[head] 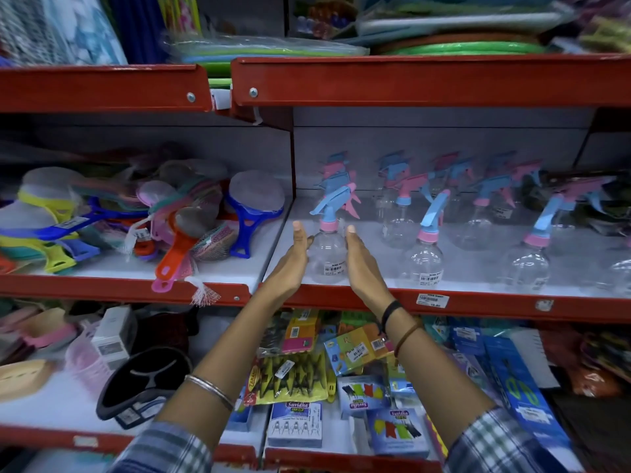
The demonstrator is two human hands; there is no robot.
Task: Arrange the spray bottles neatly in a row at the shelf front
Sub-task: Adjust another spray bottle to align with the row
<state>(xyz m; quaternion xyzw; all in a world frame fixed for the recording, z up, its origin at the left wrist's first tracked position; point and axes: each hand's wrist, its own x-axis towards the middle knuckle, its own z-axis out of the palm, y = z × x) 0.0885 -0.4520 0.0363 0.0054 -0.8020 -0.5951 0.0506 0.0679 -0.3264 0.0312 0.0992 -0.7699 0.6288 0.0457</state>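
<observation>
Several clear spray bottles with pink and blue trigger heads stand on the white middle shelf (478, 285). The leftmost front bottle (327, 254) stands upright near the shelf's front edge. My left hand (293, 257) lies flat against its left side and my right hand (362, 264) flat by its right side, fingers straight, palms facing each other. A second front bottle (425, 259) and a third (527, 268) stand to the right. More bottles (403, 213) stand further back, blurred.
A red upright divides this shelf from the left bay, where plastic strainers (177, 213) lie piled. The red shelf lip (478, 303) carries a price tag. Packets of clips (300, 373) fill the shelf below; mats lie on the shelf above.
</observation>
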